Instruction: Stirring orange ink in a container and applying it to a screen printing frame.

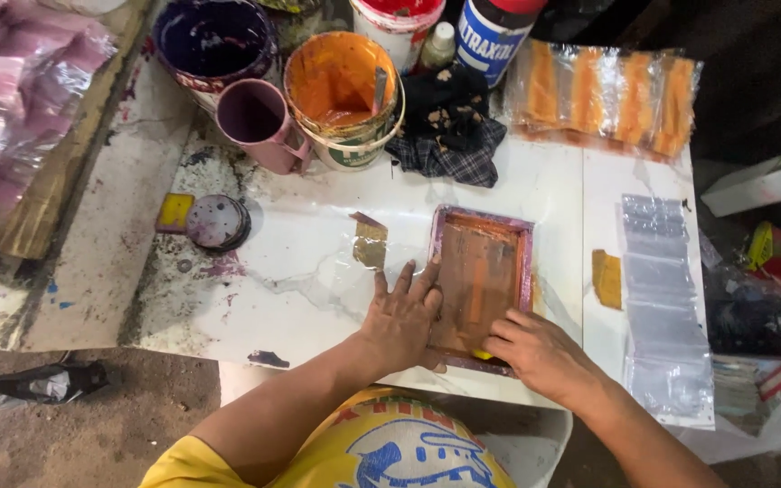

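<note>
Here I see both hands down on a small printing frame (481,287), a purple-edged rectangle with orange-stained mesh, which lies flat on the white worktop (318,226) just in front of the person. The left hand (401,316) rests palm-down with its fingers (406,282) spread flat, gripping nothing; the fingertips lie along the frame's left edge, the rest of the hand on the worktop beside it. The right hand (538,351) sits at the frame's near right corner, fingers curled loosely over the lower rim and onto the mesh. Something yellow peeps out under them, but I cannot tell whether they grip it.

Beyond the frame, at the back of the worktop, stand an orange paint bucket (343,95), a pink mug (259,122) and a purple bucket (212,41), with a dark checked rag (449,131) just right of the orange one. A round purple lid (218,221) lies to the left, well apart from the hands. To the right, a row of clear plastic bags (662,298) runs down the worktop, and printed orange bags (607,95) lie at the far right corner.
</note>
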